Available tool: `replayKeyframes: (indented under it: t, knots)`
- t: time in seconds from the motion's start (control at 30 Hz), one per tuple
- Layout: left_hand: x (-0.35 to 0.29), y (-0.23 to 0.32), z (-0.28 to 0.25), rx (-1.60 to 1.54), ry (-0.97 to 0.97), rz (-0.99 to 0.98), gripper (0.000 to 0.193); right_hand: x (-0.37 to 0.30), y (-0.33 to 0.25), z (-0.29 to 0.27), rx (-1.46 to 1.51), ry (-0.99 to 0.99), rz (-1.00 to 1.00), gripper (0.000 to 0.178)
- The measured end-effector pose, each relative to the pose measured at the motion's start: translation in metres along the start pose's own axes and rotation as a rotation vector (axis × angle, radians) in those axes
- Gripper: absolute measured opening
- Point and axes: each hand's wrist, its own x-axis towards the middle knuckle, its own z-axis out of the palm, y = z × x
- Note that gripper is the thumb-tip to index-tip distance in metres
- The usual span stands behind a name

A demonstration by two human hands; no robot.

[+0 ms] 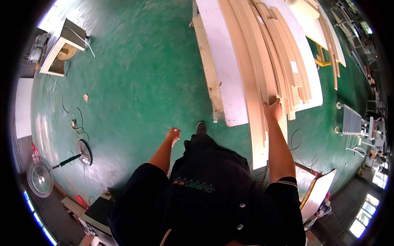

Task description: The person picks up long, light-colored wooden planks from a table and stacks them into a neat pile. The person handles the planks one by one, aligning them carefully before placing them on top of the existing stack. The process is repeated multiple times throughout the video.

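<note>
My right hand [273, 110] grips the near end of a long light-brown wooden board [269, 84] in a stack on a white-topped table. Its fingers are closed at the board's end, partly hidden. Just left of it, a longer wooden board [257, 139] sticks out past the table's near edge toward me. My left hand [174, 134] hangs at my side over the green floor, its fingers curled and nothing visible in them.
The white tabletop [223, 69] carries several more long boards, with a rough plank [209, 78] along its left side. A standing fan [84, 152] is at left, a box-shaped machine [61, 47] at far left. A roller stand [351, 120] stands right. Cables [78, 119] lie across the floor.
</note>
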Motion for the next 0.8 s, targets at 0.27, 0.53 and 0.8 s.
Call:
replayKeyframes:
  t: [0.27,0.53,0.8]
  knots:
    - [-0.008,0.015,0.0,0.06,-0.007,0.056,0.028,-0.027,0.035,-0.015,0.129,-0.139,-0.043,0.077]
    - [-0.017,0.035,-0.001,0.271,-0.04,0.064,0.028,-0.099,0.121,-0.014,0.286,-0.056,-0.07,0.075]
    - [-0.023,0.077,0.034,0.46,-0.096,0.195,0.045,-0.191,0.227,0.026,0.626,0.134,0.124,0.047]
